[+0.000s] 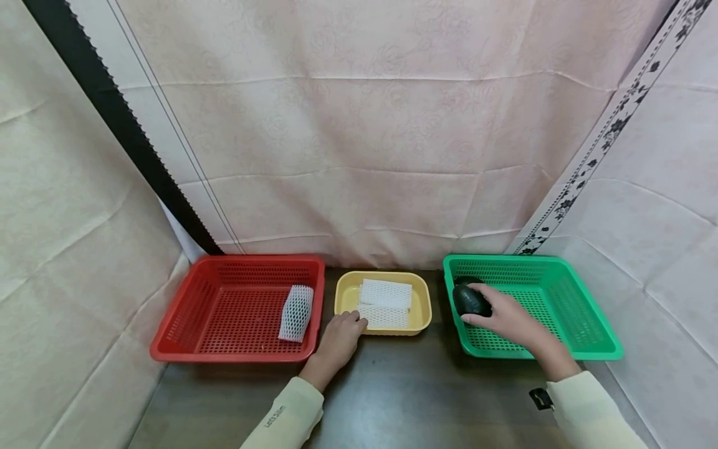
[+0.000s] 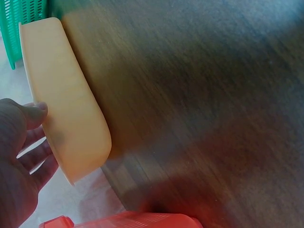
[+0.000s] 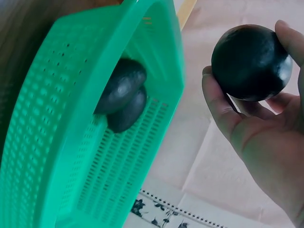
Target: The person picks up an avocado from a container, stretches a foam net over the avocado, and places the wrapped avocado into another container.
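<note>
In the head view, my right hand (image 1: 507, 318) grips a dark green, nearly black avocado (image 1: 470, 301) over the left side of the green basket (image 1: 594, 312). In the right wrist view the held avocado (image 3: 251, 62) is clear of the basket, between thumb and fingers. Two more dark avocados (image 3: 124, 90) lie inside that basket. My left hand (image 1: 339, 340) holds the near left rim of a small yellow tray (image 1: 424, 312); the left wrist view has its thumb (image 2: 38, 114) on the outer wall, fingers behind the rim. White foam net sleeves (image 1: 384, 293) lie flat in the tray.
On the left stands a red basket (image 1: 235, 358) containing one white foam net sleeve (image 1: 296, 313), rounded out as if filled; its contents are hidden. All three containers sit on a dark wooden table (image 1: 392, 399). Pale cloth (image 1: 364, 137) hangs behind and at both sides.
</note>
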Motion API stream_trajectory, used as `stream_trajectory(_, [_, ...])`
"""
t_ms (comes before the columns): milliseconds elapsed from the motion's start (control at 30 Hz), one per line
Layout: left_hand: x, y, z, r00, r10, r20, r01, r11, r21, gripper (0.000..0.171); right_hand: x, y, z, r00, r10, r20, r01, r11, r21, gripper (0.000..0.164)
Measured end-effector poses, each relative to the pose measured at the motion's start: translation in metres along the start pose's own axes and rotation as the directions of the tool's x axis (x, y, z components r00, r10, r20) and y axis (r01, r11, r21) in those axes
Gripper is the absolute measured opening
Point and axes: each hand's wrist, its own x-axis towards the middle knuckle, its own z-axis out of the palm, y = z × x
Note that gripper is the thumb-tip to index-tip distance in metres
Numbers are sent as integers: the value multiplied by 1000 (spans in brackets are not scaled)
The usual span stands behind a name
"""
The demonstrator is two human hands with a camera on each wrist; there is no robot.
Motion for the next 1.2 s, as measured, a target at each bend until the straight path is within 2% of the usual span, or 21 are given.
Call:
stream_trajectory(233, [1, 0, -2, 1000, -9, 13, 9, 1000, -12, 18, 1, -12, 14, 999, -11, 38, 11, 1000, 0, 73])
stream_trajectory(500, [1, 2, -5, 1000, -1, 10, 1, 1000, -17, 18, -3, -17, 41, 997, 5, 71, -7, 1000, 20, 69])
stream_trajectory(633, [1, 2, -6, 1000, -7, 21, 7, 1000, -7, 17, -3, -23, 55, 996, -23, 91, 21, 999, 29, 66])
stream_trajectory(800, [1, 2, -6, 999, -16, 32, 17, 1000, -8, 18, -5, -31, 73, 990, -65, 125, 66, 998, -6, 67])
stream_trajectory(967, [1, 2, -5, 999, -13, 30, 13, 1000, -6, 17, -6, -33, 95, 975, -88, 203, 94, 995, -21, 65])
stream_trajectory(1200, [1, 1, -4, 1000, 5, -18, -5, 1000, 19, 15, -3, -30, 123, 947, -4, 322, 28, 997, -69, 66])
